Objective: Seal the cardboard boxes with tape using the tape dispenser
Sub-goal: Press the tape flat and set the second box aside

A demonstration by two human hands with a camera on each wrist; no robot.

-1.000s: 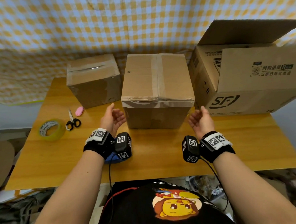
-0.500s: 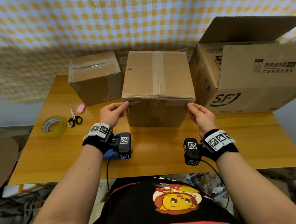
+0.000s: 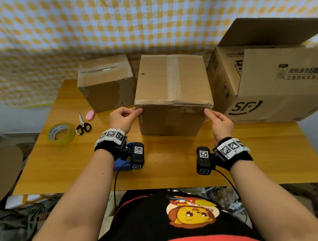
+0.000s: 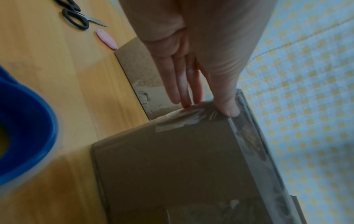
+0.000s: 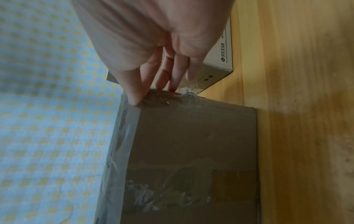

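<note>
A closed brown cardboard box [image 3: 173,80] stands mid-table, with tape down its top seam and clear tape [image 3: 174,103] along its upper front edge. My left hand [image 3: 136,111] touches the box's upper front left corner. In the left wrist view its straight fingers [image 4: 178,91] and thumb press the tape end onto the box [image 4: 172,166]. My right hand [image 3: 208,112] does the same at the upper front right corner. There its thumb and fingers [image 5: 172,78] press wrinkled tape on the box [image 5: 191,144]. The blue tape dispenser [image 3: 120,161] lies on the table under my left wrist, seen also as the dispenser [image 4: 23,136] in the left wrist view.
A smaller taped box [image 3: 106,82] sits back left, and a large open SF box [image 3: 272,84] stands at the right, close to the middle box. A yellow tape roll [image 3: 60,133], scissors [image 3: 83,125] and a small pink object [image 3: 90,115] lie on the wooden table [image 3: 174,165] at the left.
Both hands moved from palms-up in front of the box up to its upper front corners and now press there. The box has not moved.
</note>
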